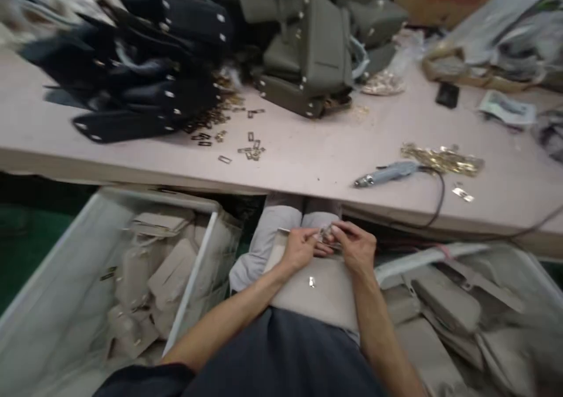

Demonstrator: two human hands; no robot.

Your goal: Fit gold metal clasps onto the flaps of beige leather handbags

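A beige bag (321,294) with a small metal stud lies on my lap. Both hands work at its far edge. My left hand (301,247) is closed, pinching the bag's edge. My right hand (356,247) is closed too, fingers pinched on a small metal fitting (326,234) held between the two hands. Fine detail of the fitting is blurred.
The pink worktable (308,156) ahead carries stacked black bags (141,63), olive bags (316,51), loose metal buckles (250,148), gold fittings (444,159) and a corded grey hand tool (387,174). Bins of beige bags stand left (145,274) and right (448,315) of my legs.
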